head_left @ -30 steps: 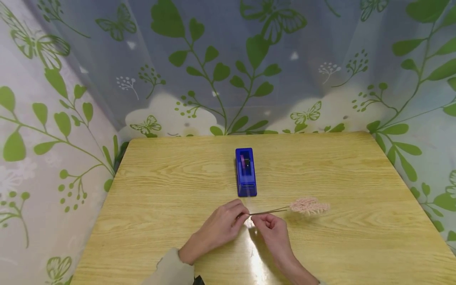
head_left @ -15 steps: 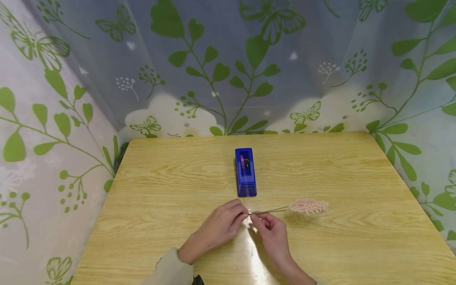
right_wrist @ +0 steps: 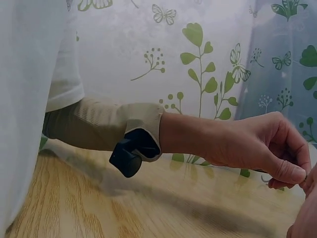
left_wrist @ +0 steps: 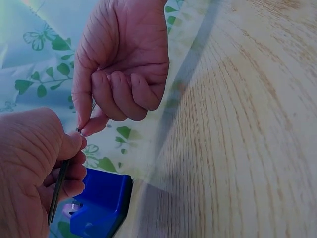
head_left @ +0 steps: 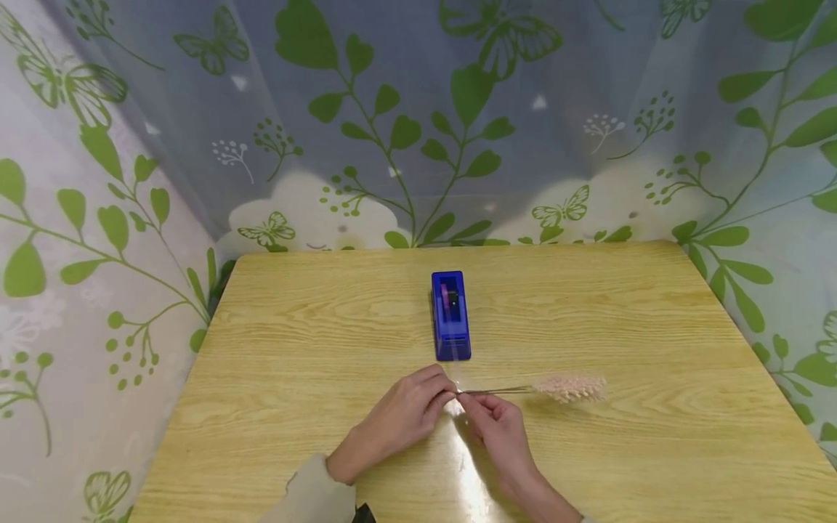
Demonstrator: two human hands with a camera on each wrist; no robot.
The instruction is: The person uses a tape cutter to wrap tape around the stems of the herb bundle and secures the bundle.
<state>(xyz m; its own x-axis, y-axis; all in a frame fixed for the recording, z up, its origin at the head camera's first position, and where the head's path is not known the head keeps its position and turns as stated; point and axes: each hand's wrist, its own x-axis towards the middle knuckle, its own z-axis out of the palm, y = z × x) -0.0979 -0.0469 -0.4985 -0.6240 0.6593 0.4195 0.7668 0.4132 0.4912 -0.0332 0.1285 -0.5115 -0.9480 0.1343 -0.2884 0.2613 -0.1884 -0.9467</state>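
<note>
In the head view, my left hand [head_left: 405,410] pinches the thin dark stems [head_left: 500,391] of a dried flower spray with a fluffy pale pink head [head_left: 572,388]. Fingertips of my right hand [head_left: 503,428] pinch the same stems just to the right, meeting the left fingertips. Beyond both hands stands a blue tape dispenser [head_left: 453,349] with a roll of tape inside; a faint clear strip of tape [head_left: 456,370] runs from its front toward the fingertips. From the left wrist, the stem ends [left_wrist: 58,191] stick out beneath the left hand's thumb, and the right hand's other fingers are curled.
The hands work over a wood-grain table [head_left: 294,327]. Curtains [head_left: 418,109] printed with green leaves and butterflies enclose its back and sides. A black device [right_wrist: 131,151] is strapped at the left wrist, over a beige sleeve [right_wrist: 94,124].
The flower head has turned and dipped slightly, and its stems now lie closer together. The right hand has shifted a little left against the left fingertips. The tape dispenser stays put.
</note>
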